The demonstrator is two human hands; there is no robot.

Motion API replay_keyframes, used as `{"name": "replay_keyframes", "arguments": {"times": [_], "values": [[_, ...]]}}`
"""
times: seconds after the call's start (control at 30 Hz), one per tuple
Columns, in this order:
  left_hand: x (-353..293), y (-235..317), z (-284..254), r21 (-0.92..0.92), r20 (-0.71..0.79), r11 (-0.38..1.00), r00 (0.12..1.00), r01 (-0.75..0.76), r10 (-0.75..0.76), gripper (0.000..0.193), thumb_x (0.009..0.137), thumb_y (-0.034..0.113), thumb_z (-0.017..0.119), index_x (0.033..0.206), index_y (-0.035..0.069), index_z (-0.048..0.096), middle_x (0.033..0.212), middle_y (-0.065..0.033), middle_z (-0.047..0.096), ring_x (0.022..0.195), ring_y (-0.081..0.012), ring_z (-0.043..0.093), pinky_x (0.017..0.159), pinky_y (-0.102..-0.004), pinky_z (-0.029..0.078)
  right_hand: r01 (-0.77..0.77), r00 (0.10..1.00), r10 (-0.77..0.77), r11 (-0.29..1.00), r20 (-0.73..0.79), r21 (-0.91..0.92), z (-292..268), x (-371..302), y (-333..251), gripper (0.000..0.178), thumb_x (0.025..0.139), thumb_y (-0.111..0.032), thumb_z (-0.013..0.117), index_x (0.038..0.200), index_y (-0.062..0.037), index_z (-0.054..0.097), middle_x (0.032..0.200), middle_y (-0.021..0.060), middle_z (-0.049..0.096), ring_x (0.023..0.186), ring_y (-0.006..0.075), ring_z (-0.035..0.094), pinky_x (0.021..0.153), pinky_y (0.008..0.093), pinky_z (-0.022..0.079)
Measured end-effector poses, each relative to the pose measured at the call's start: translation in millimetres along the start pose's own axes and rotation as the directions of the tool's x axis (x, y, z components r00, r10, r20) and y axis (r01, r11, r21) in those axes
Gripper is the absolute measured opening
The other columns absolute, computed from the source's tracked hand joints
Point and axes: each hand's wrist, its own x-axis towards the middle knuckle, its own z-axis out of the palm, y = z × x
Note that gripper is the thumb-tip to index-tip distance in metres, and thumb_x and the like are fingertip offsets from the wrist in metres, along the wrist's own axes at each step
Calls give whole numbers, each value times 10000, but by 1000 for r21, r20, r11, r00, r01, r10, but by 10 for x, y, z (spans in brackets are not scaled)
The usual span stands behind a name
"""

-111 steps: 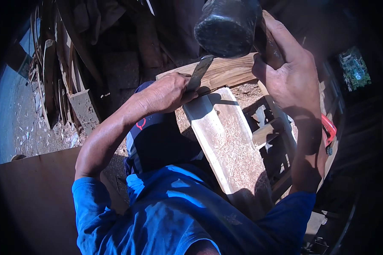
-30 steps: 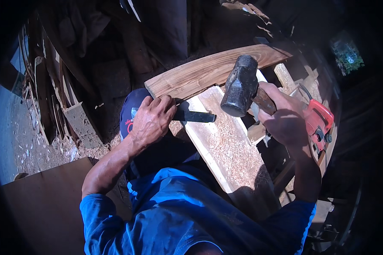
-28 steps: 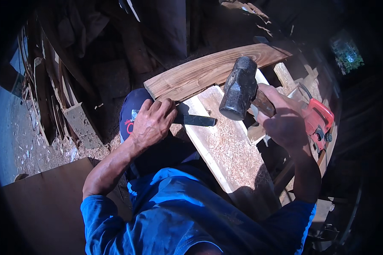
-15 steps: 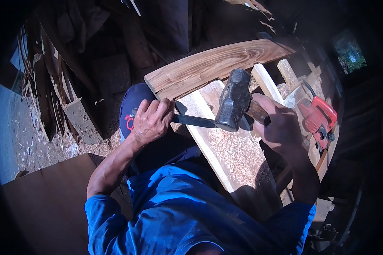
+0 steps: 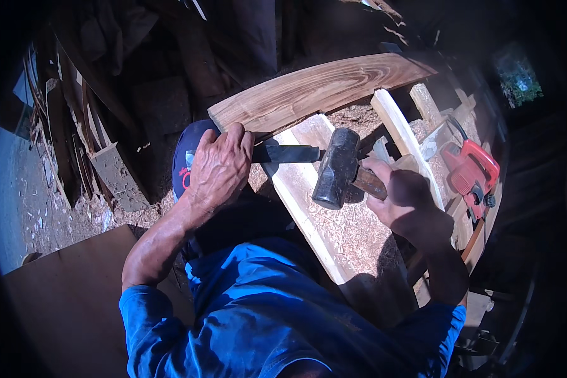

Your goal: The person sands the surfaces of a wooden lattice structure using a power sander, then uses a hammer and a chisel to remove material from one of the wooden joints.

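My left hand (image 5: 220, 165) is wrapped round a dark flat metal bar (image 5: 286, 154), which reaches out to the right over the pale boards. The bar's other end is hidden by the hand. In my right hand (image 5: 404, 198) is a sledgehammer (image 5: 337, 169) with a heavy black head, held by its short-looking wooden handle (image 5: 370, 183). The hammer's head hangs at the bar's right end; whether they touch I cannot tell. Just beyond my left hand lies a curved-looking brown plank (image 5: 321, 92) with swirling grain.
Wood shavings (image 5: 349, 236) cover the pale board (image 5: 305, 230) below the hammer. A red power tool (image 5: 475, 175) rests on the timber at the right. Scrap wood (image 5: 116, 176) leans at the far left, and a flat panel (image 5: 69, 302) lies near left.
The bar has risen slightly and turned, so its broad face shows now. The hammer's head has shifted a little down and left. My left hand has rolled over with the bar.
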Motion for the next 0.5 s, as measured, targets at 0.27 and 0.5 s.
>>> {"name": "replay_keyframes", "arguments": {"times": [0.27,0.5], "values": [[315,-38,-196,3,66,999,997,-33,33,173,874,112,555,998,-6,530,864,-141,480,757,-277,610,742,-412,430,-205,964,212,977,163,-62,35,-132,-121,585,794,-172,766,1325,-164,521,1002,194,674,899,389,686,782,448,554],[1093,-667,-987,171,-520,983,841,-67,148,241,882,99,638,1104,23,581,867,-170,632,767,-346,659,674,-399,520,-30,982,41,998,185,-63,250,-256,53,527,819,-206,726,1300,-134,524,1056,189,655,938,399,677,793,483,549]]}}
